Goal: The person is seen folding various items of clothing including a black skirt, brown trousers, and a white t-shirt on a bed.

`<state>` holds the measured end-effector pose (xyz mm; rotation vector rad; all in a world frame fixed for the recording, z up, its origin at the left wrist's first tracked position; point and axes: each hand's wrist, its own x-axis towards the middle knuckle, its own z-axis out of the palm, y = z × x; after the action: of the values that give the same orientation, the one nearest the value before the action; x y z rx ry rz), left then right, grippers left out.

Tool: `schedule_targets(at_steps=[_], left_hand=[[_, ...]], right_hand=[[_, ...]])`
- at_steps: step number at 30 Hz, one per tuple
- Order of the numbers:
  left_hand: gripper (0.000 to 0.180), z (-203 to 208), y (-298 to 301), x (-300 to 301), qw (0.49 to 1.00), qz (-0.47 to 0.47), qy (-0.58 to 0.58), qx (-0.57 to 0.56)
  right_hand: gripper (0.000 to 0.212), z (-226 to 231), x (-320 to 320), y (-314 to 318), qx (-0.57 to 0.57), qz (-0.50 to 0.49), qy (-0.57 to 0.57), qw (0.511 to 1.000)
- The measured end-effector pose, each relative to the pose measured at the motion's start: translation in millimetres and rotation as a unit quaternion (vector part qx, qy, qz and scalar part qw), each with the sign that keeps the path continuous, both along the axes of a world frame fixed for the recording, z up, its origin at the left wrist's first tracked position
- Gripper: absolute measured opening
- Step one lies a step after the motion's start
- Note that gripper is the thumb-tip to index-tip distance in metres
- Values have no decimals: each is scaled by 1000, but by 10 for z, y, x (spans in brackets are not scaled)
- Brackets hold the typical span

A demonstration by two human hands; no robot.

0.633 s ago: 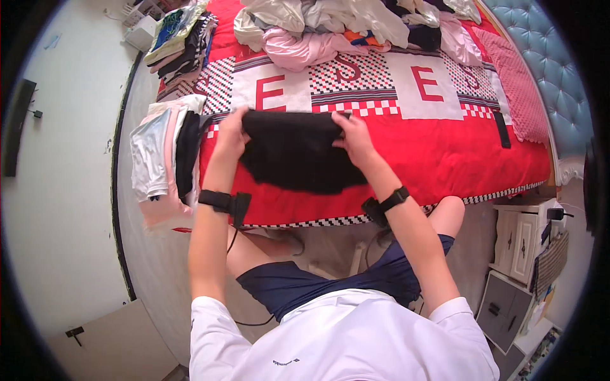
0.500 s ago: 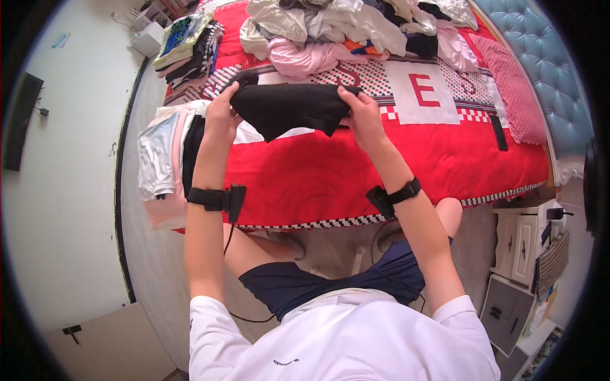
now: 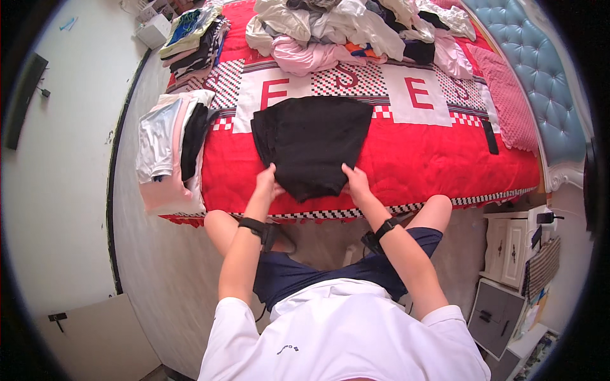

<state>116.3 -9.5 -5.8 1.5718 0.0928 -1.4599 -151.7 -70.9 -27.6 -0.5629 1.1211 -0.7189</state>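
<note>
A black garment (image 3: 311, 143), its exact kind unclear, lies spread on the red bed cover (image 3: 419, 165) with its wide end away from me. My left hand (image 3: 267, 183) pinches its near left edge. At the near right edge, my right hand (image 3: 356, 183) grips the cloth between thumb and fingers. The fingers of both hands are partly hidden under the fabric.
Folded clothes (image 3: 168, 152) are stacked on the bed's left side, with another folded stack (image 3: 194, 44) farther back. A loose heap of clothes (image 3: 356, 32) covers the far side. To the right are a pink pillow (image 3: 502, 95), a blue headboard (image 3: 540, 76) and a white cabinet (image 3: 508, 247).
Both hands have come down and toward me with the black garment. It was held up, bunched between them; now it lies spread out on the bed cover.
</note>
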Motion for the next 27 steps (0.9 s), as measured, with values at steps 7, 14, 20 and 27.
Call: schedule_targets(at_steps=[7,14,20,27], left_hand=[[75,-333,565,-404,999,-38,-9,9],[57,-376,797,-507,993,-105,-53,-21],[63,-390,789,-302,827,-162,-537,36],[69,-190,-296,672,835,-66,-544,49]], right_hand=[[31,-248,-94,374,73,13,67,995],[29,-168,-107,535,51,75,83,992],[27,-262,-168,569,62,107,130,984],[33,-452,-217,581,-39,129,202,970]])
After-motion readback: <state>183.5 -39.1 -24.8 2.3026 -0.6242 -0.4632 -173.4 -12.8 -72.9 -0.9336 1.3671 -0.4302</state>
